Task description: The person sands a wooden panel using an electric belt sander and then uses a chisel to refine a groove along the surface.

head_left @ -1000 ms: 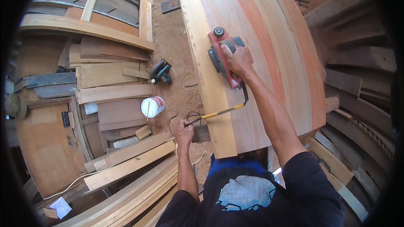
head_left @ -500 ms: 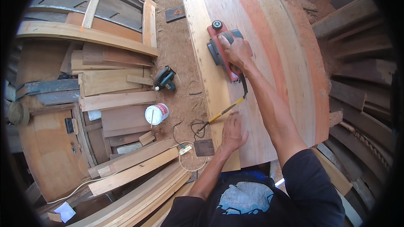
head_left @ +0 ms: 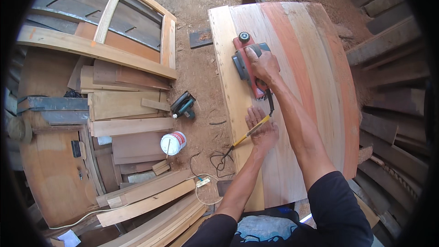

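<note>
The broad striped wooden panel [head_left: 336,114] extends beneath and all around the grip, its boards already side by side as one slab, its surfacing seemingly unfinished (which strips are done, I cannot tell). On it rests the red power planer [head_left: 250,71], its handle grasped by the right hand [head_left: 266,66]. Just behind that, the left hand [head_left: 264,133] lies spread, grasping nothing, beneath a yellow-wrapped cord [head_left: 250,132].
</note>
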Demonstrator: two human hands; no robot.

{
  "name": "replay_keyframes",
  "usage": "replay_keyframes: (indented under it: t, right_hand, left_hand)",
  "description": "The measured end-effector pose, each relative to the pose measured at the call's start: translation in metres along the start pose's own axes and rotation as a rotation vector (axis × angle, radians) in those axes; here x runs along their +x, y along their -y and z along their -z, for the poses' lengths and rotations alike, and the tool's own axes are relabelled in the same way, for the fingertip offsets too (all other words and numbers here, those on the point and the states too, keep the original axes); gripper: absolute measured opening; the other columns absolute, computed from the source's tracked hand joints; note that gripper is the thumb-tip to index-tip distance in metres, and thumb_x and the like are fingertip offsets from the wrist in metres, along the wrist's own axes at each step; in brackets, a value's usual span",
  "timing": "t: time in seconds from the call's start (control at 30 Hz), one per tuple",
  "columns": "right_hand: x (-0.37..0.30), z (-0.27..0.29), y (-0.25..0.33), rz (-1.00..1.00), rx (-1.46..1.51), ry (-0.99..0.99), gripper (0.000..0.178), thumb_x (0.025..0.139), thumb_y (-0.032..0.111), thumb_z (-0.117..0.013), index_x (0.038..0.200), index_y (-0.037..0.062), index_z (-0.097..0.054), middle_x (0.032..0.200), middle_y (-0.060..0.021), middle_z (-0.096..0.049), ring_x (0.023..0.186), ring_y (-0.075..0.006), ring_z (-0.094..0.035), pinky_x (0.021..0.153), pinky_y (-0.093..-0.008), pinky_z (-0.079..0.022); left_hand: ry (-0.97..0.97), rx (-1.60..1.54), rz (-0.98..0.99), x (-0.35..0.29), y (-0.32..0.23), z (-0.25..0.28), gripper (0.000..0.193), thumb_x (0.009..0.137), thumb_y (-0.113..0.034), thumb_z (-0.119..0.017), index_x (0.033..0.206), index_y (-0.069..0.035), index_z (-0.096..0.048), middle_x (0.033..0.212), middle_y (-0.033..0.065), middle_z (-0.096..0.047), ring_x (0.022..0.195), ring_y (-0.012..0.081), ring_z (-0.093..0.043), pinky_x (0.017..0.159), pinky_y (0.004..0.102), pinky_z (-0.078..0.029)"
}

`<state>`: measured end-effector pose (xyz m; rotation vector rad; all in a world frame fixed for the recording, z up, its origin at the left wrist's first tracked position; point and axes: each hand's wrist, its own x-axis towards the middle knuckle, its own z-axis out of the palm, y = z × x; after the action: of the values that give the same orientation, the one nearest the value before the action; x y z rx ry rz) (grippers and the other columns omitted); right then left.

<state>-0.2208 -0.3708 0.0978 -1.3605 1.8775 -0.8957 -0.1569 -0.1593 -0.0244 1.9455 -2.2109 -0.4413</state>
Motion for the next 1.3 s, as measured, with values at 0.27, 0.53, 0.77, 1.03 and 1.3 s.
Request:
replay_keyframes:
  t: [0.27,0.53,0.77,1.03,1.3]
  right_hand:
    - [0.053,-0.007,0.017,-0.034,-0.129,0.057,0.071,0.095,0.064,-0.055,0.113,-0.0018,-0.073,0.109,-0.0321,-0.070,0.106,-0.0457,-0.068,0.092,-0.0488,-0.052]
    - [0.122,-0.026,0.018,0.121,-0.133,0.019,0.069,0.099,0.059,-0.052,0.102,-0.0052,-0.074,0.095,-0.0303,-0.072,0.092,-0.0416,-0.072,0.083,-0.0467,-0.054]
    - [0.194,-0.034,0.014,-0.096,-0.095,0.124,0.089,0.093,0.075,-0.048,0.116,-0.0080,-0.070,0.115,-0.0288,-0.071,0.112,-0.0414,-0.068,0.096,-0.0456,-0.052]
    - [0.240,-0.048,0.034,0.045,0.004,0.096,0.080,0.095,0.070,-0.051,0.100,-0.0069,-0.074,0.094,-0.0280,-0.073,0.097,-0.0415,-0.072,0.087,-0.0471,-0.053]
    - [0.296,-0.046,0.026,0.194,0.055,-0.030,0.072,0.097,0.065,-0.051,0.097,-0.0040,-0.073,0.080,-0.0222,-0.071,0.079,-0.0330,-0.072,0.075,-0.0437,-0.054]
  left_hand:
    - [0.113,0.064,0.035,0.016,-0.016,0.013,0.093,0.091,-0.044,-0.058,0.154,0.015,-0.023,0.163,0.0355,-0.018,0.154,0.0498,-0.008,0.123,0.0635,-0.003]
    - [0.201,-0.006,0.044,0.019,-0.015,0.012,0.093,0.091,-0.041,-0.055,0.154,0.017,-0.019,0.163,0.0361,-0.016,0.154,0.0519,-0.004,0.122,0.0657,0.000]
    - [0.141,-0.052,0.030,0.020,-0.021,0.005,0.092,0.089,-0.040,-0.059,0.152,0.017,-0.024,0.163,0.0370,-0.016,0.153,0.0527,-0.006,0.122,0.0666,-0.002]
    - [0.132,-0.076,0.043,0.020,-0.016,0.006,0.091,0.089,-0.040,-0.059,0.152,0.016,-0.025,0.162,0.0378,-0.018,0.153,0.0528,-0.010,0.122,0.0670,-0.005]
    - [0.102,-0.094,-0.011,0.016,-0.020,0.008,0.090,0.092,-0.043,-0.056,0.153,0.015,-0.025,0.162,0.0378,-0.018,0.153,0.0523,-0.010,0.122,0.0662,-0.006]
